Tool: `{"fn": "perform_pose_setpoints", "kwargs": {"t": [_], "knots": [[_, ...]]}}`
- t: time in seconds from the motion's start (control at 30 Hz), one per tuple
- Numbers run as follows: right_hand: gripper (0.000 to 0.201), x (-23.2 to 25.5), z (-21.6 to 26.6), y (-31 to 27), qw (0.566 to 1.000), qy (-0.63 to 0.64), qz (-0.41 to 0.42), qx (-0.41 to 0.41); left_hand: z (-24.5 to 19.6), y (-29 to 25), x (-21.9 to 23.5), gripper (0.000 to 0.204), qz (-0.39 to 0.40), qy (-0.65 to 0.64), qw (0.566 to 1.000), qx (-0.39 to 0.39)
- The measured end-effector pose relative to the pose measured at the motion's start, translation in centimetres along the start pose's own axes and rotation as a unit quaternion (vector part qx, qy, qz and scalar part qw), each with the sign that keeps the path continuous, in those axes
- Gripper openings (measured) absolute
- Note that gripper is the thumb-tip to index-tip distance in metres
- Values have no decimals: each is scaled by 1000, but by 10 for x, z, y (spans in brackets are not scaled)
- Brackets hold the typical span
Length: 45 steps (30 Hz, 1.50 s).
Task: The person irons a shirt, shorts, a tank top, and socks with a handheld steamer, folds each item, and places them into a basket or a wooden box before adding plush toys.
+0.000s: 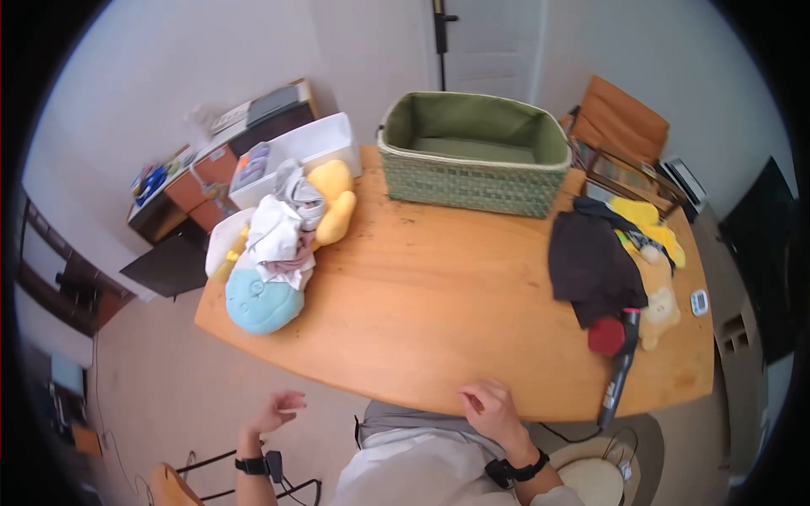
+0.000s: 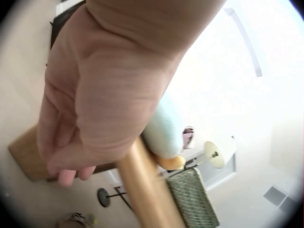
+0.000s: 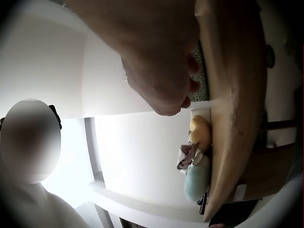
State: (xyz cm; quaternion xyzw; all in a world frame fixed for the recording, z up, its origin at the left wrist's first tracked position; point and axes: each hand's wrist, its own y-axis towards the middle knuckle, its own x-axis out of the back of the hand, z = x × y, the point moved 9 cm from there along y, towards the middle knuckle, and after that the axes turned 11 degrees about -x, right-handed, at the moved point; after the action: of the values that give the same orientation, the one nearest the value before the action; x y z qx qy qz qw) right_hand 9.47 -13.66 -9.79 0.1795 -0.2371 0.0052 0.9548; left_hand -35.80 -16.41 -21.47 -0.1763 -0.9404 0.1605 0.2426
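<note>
Beyond the left fingers: blue plush on table, pale clothes against it. Left hand off the table edge, fingers loosely bent, empty. Far ahead, between both hands' fingers: green basket. Right hand near edge, fingers loosely curled, empty. Rightward of them: dark cloth, black tool.

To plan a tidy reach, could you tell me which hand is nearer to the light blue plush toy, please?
Left: the left hand is in front of the blue plush toy, off the table edge; the right hand is well to its right.
</note>
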Motion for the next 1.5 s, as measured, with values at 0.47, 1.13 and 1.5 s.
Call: {"fn": "perform_pose_setpoints", "kwargs": {"t": [0.47, 1.13, 1.5], "knots": [[10, 5, -43, 3, 995, 5, -30, -91, -238, 186, 168, 64, -202, 453, 850, -177], [9, 5, -44, 6, 992, 30, -19, -118, -420, 143, 267, 42, -486, -202, 732, -432], [23, 4, -58, -3, 985, 58, -23, -159, -489, 141, 82, 39, -48, -97, 897, -428]]}}
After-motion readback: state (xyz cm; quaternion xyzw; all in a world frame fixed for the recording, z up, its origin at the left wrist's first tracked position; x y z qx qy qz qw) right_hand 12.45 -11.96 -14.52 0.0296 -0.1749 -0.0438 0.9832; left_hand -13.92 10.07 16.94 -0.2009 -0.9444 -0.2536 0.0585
